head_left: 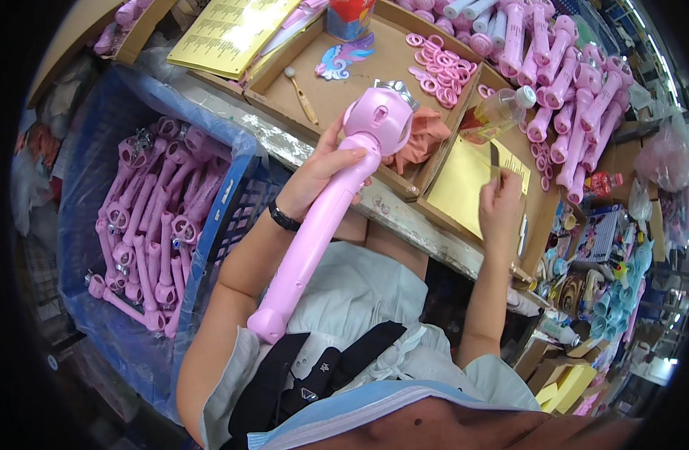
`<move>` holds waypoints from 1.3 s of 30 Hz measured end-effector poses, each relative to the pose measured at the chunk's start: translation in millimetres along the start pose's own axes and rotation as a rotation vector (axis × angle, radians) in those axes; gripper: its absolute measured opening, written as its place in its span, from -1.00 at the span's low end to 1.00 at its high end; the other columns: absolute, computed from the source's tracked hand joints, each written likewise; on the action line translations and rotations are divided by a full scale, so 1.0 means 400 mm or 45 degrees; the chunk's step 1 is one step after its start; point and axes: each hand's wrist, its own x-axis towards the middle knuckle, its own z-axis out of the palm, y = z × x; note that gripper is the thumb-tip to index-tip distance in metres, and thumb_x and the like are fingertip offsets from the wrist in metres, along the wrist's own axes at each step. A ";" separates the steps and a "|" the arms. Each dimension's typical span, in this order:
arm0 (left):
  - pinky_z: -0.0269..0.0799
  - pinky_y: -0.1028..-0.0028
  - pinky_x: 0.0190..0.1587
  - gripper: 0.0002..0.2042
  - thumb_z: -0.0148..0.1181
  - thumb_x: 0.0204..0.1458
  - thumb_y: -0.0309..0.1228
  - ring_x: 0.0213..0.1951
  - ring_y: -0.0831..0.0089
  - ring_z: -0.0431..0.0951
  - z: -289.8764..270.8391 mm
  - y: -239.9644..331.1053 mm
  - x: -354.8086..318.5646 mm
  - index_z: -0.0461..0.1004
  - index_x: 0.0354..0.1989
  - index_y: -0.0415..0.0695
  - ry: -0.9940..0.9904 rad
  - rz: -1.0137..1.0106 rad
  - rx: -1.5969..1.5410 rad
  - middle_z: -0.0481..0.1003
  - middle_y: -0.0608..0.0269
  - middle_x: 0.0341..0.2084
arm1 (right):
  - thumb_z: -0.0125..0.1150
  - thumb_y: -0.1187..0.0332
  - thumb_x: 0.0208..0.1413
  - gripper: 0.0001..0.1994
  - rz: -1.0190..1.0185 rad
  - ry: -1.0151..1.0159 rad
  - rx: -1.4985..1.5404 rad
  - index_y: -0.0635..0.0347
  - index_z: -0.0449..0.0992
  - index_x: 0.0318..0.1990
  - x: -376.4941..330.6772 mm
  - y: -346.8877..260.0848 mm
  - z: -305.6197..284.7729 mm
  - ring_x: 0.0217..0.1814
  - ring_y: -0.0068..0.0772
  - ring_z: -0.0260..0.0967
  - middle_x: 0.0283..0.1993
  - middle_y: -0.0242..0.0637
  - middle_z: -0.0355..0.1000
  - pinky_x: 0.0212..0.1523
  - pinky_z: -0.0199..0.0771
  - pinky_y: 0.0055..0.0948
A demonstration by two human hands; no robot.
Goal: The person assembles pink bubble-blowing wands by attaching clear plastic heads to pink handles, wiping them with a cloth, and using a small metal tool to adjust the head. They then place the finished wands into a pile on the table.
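Far left, a blue crate (232, 196) lined with clear plastic holds a heap of pink wand bodies (153, 217); their lower ends sink into the pile and cannot be counted. The crate's left wall fades into the dark rim of the view.

The left hand (322, 169) is closed around the neck of a pink toy wand (318, 225), thumb across the front, just below its round head. The wand runs diagonally: the head is raised over the table (284, 146) edge, and the rounded butt hangs low over the person's lap. A silver crown piece on top of the head is partly cut off by the head itself. A black band (284, 219) sits on the left wrist.

Behind the wand head, a shallow cardboard tray (284, 82) carries a small brush (303, 94), a winged sticker shape (344, 58), loose pink rings (438, 67) and a crumpled orange cloth (427, 135), half hidden by the wand head. A can at the top edge is cut off.

The right hand (500, 206) is over a yellow sheet (457, 184) in a second tray, fingers curled and pinched on a thin dark blade-like tool (494, 161); its lower part is concealed by the fingers, and its kind cannot be made out. A clear bottle (498, 112) of yellowish liquid lies just beyond.

Right of that, finished pink wands (562, 82) are stacked. The clutter at far right is too small and distorted to identify.
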 end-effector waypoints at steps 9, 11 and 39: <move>0.58 0.47 -0.52 -0.32 0.08 0.12 -0.36 -0.36 0.41 0.51 0.026 -0.031 -0.012 -0.17 0.35 0.12 -0.066 -0.084 -0.173 0.33 0.12 -0.12 | 0.26 0.52 -0.12 -0.82 -0.613 -0.032 0.243 0.17 0.44 -0.30 0.006 -0.243 0.113 -0.46 -0.27 0.40 -0.39 -0.27 0.40 -0.51 0.42 -0.41; 0.58 0.47 -0.52 -0.32 0.07 0.12 -0.36 -0.35 0.41 0.51 0.028 -0.031 -0.013 -0.17 0.36 0.12 -0.055 -0.079 -0.157 0.33 0.12 -0.12 | 0.27 0.50 -0.13 -0.82 -0.705 0.017 0.205 0.16 0.44 -0.33 0.014 -0.251 0.121 -0.46 -0.28 0.41 -0.36 -0.28 0.39 -0.51 0.42 -0.40; 0.59 0.45 -0.52 -0.33 0.02 0.15 -0.39 -0.37 0.47 0.49 0.029 -0.040 -0.012 -0.20 0.36 0.17 -0.028 -0.119 -0.158 0.35 0.18 -0.17 | 0.26 0.51 -0.14 -0.85 -0.512 0.146 0.180 0.13 0.45 -0.37 0.024 -0.232 0.130 -0.44 -0.27 0.41 -0.36 -0.27 0.40 -0.47 0.43 -0.38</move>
